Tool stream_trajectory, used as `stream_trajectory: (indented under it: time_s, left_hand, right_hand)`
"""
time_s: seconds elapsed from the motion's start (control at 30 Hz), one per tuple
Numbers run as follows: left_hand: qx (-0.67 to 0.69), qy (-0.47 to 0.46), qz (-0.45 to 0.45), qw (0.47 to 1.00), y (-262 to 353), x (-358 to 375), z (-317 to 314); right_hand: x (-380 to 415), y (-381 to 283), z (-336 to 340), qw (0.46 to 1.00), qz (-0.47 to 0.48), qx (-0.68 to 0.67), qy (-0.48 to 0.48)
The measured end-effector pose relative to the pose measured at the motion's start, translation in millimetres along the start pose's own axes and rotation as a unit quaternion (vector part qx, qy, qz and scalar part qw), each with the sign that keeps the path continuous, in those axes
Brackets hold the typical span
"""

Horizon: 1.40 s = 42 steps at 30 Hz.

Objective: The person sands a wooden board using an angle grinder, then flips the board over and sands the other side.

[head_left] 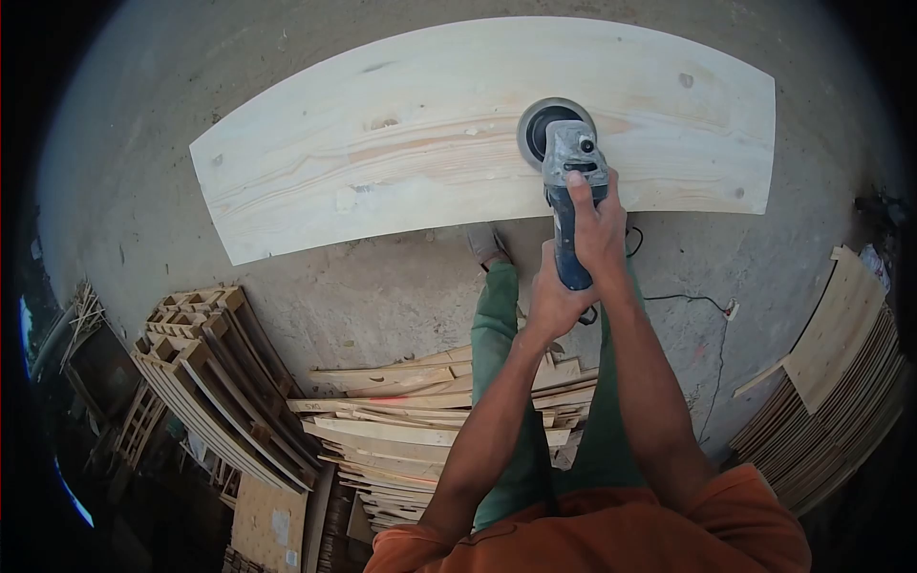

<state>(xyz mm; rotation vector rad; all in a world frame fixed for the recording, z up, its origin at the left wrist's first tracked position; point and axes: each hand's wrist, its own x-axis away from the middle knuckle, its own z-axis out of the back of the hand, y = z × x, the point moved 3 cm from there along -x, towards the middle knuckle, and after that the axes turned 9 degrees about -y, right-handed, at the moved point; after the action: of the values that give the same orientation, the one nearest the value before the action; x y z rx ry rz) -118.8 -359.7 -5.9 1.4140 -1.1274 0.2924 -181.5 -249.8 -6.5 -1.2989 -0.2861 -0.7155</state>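
An angle grinder (571, 201) with a round disc (532, 133) is held in both hands over a wide wooden board (420, 124). The disc overlaps the board right of its middle. My left hand (554, 298) wraps round the rear end of the grinder's dark blue body. Farther forward, my right hand (600, 227) grips the body just behind the grey gear head, its thumb lying on top. The board is pale, with knots and streaked grain, and its long edges curve. The underside of the disc is hidden.
Curved slatted wooden frames (215, 382) are stacked at the lower left. Offcut strips (392, 420) lie behind my legs. A pile of thin boards (831, 392) stands at the right. A black power cord (688, 297) runs along the concrete floor (382, 306) to my right.
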Motion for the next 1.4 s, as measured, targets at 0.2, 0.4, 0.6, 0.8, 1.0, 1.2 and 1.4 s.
stream_trajectory:
  time_s: [0.2, 0.4, 0.6, 0.8, 1.0, 1.2, 1.4]
  left_hand:
    - [0.05, 0.068, -0.085, 0.993, -4.7, 3.6, 32.3]
    - [0.067, 0.067, -0.088, 0.992, 6.5, 2.2, 43.8]
    - [0.006, -0.009, -0.005, 1.0, -5.3, -19.8, -48.6]
    - [0.041, 0.055, -0.078, 0.995, -22.8, -5.0, -31.7]
    - [0.106, 0.049, -0.096, 0.989, -9.4, -7.6, 0.8]
    - [0.026, 0.056, -0.094, 0.994, -8.4, -22.7, -58.0]
    - [0.04, 0.034, -0.056, 0.997, -1.9, -27.2, -54.7]
  right_hand:
    - [-12.0, -20.8, -51.2, 0.991, 0.005, 0.096, -0.095]
    - [-13.9, -26.4, -45.3, 0.996, 0.009, 0.057, -0.07]
    - [-6.5, 10.9, 48.9, 0.999, 0.027, 0.042, 0.018]
    - [0.8, 6.0, 10.4, 0.995, 0.012, 0.064, -0.071]
    - [-9.5, -7.0, -9.3, 0.997, 0.008, 0.053, -0.059]
    - [-12.3, 10.0, 47.3, 0.998, 0.009, 0.039, -0.053]
    - [-19.1, 5.9, 48.4, 0.997, 0.004, 0.062, -0.056]
